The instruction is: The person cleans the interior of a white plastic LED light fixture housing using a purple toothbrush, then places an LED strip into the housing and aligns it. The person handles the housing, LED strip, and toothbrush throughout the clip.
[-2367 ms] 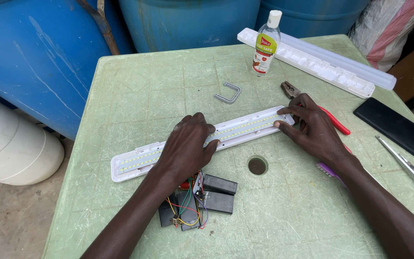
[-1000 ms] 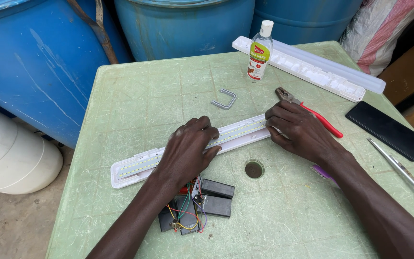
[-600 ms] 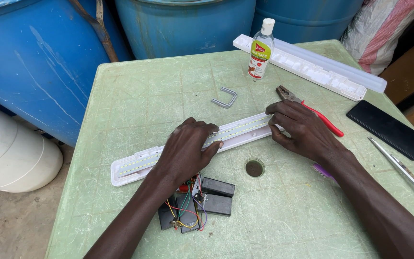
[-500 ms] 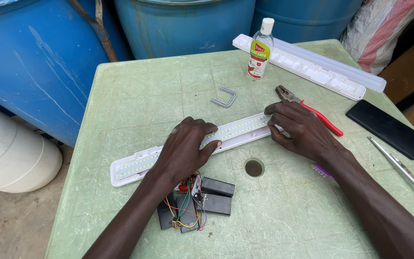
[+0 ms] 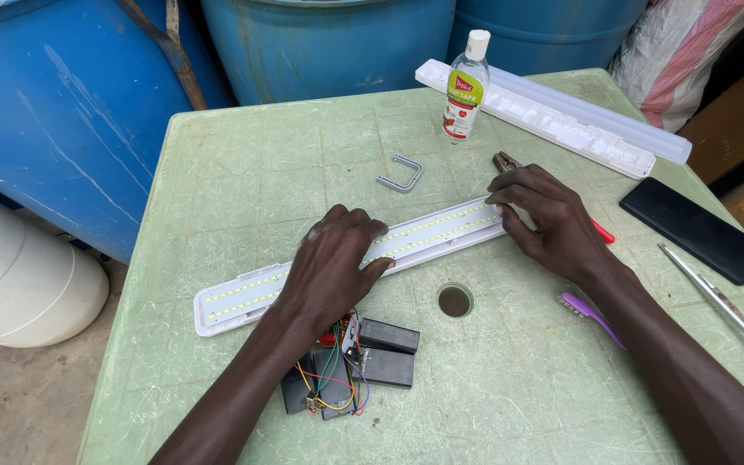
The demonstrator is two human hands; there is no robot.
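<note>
A worn, pale green plastic table (image 5: 243,172) carries everything, with a round hole (image 5: 455,300) near its middle. A long white LED light strip (image 5: 424,237) lies slantwise under the fingers of both hands. Black battery blocks with coloured wires (image 5: 350,366) sit just behind the left fingers. Beyond the fingers lie a metal U-bracket (image 5: 401,174), a small clear bottle (image 5: 464,86) and a long white housing (image 5: 561,120). Right of the right fingers rest a black phone (image 5: 695,229) and a screwdriver (image 5: 721,306).

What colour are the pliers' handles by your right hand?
Red; the pliers show mostly hidden under the right hand, head view.
</note>
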